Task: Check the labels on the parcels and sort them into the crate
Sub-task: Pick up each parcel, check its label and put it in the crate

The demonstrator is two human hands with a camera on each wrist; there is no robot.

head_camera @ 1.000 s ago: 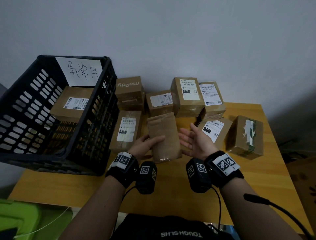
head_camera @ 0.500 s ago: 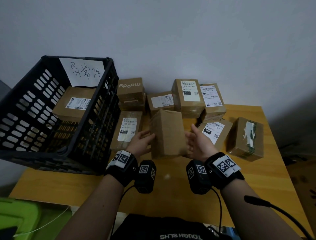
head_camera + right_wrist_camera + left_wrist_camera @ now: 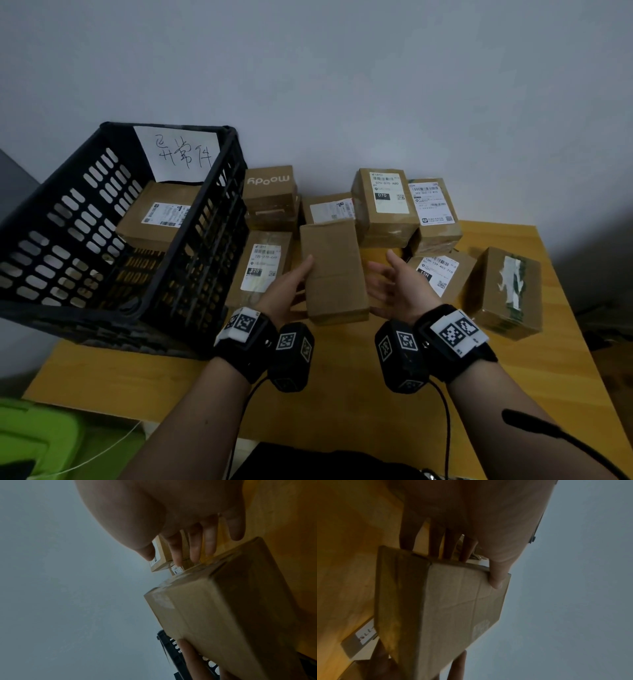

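The left hand (image 3: pixel 286 291) grips a plain brown parcel (image 3: pixel 334 270), thumb on its top face and fingers (image 3: pixel 435 543) beneath. The right hand (image 3: pixel 399 291) is spread wide beside the parcel; whether it touches is unclear. Left of the hands stands a black crate (image 3: pixel 51 219) holding one labelled parcel (image 3: pixel 161 214). More labelled parcels (image 3: pixel 385 205) lie beyond on the wooden bench (image 3: pixel 342 394).

The held parcel (image 3: pixel 334 270) is plain matt brown cardboard with creases across its face. The crate (image 3: pixel 102 240) at left is black slotted plastic with a white paper sign (image 3: pixel 180 154). The tabletop (image 3: pixel 513 394) is smooth yellowish wood. The box at far right (image 3: pixel 510 291) has glossy tape.
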